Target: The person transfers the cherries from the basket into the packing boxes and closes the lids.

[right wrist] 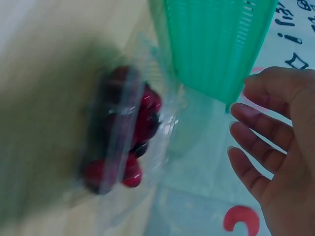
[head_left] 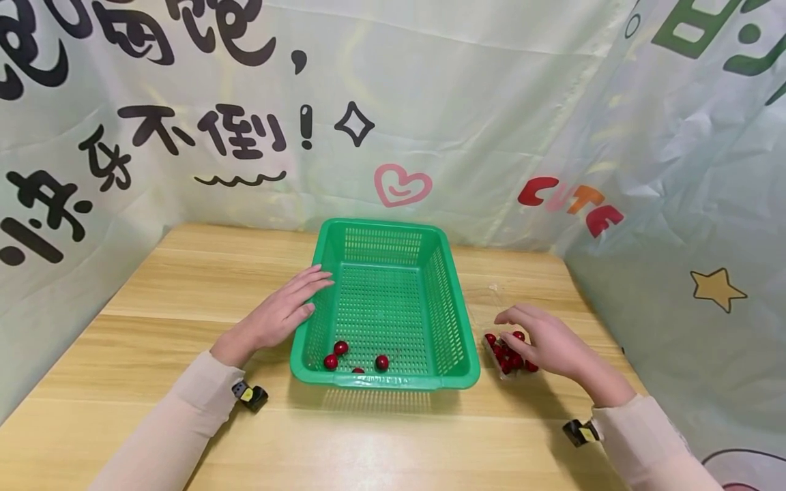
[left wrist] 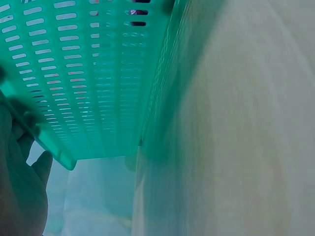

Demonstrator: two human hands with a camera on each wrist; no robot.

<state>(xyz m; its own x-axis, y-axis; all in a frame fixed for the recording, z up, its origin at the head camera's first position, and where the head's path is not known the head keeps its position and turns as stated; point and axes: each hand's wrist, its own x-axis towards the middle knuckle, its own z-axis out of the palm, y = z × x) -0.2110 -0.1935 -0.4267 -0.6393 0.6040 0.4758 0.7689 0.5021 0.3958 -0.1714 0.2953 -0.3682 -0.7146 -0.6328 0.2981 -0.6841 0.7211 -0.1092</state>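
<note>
A green plastic basket (head_left: 457,307) with slotted walls stands on the table in the head view. Several dark red cherries (head_left: 340,348) lie at its near end. My left hand (head_left: 279,314) rests on the basket's left rim, its fingers reaching over the edge. To the right of the basket, a clear plastic box (right wrist: 115,142) holds several more cherries (head_left: 514,358). Over this box hovers my right hand (head_left: 546,337), fingers loosely bent. The right wrist view shows this hand (right wrist: 280,128) apart from the fruit, with nothing between its fingers.
The wooden table (head_left: 393,443) extends around both containers. A printed cloth (head_left: 467,123) hangs behind and along the sides of the table. The clear box's transparent lid (head_left: 485,296) appears to lie raised or folded back behind it, near the basket.
</note>
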